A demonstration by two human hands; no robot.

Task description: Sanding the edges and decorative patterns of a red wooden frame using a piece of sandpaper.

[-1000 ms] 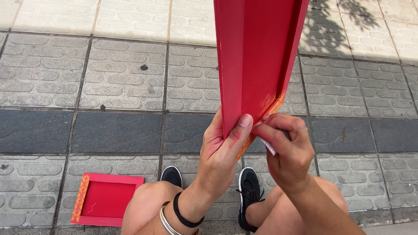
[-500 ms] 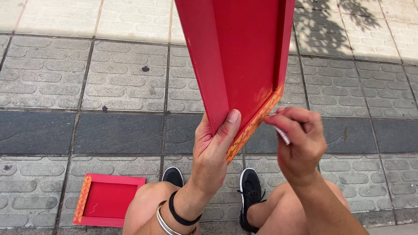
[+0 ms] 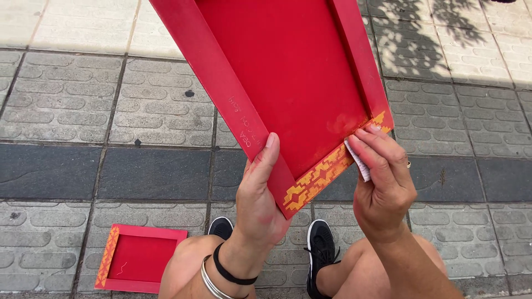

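Big frame [image 3: 288, 83], upper centre: solid red, bottom edge with an orange-yellow diamond pattern. Small frame [image 3: 138, 257], lower left: red, same orange-yellow pattern down its left edge. Folded scrap [image 3: 357, 160] at the right hand [image 3: 385, 182]: white-grey. Left hand [image 3: 260, 199]: red smudges on the palm; wrist has 1 black band and silver bangles. Shoes [image 3: 318, 249], bottom centre: black, white soles. Pavement [image 3: 83, 111]: grey textured pavers, 1 dark grey band across the middle, pale beige tiles on top.

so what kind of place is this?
Likely outdoors on a paved walkway: patterned grey paving blocks, sunlight and tree shadow at the top. The person sits low, left hand holding a red tray, right hand rubbing its edge; a smaller red tray lies on the ground.
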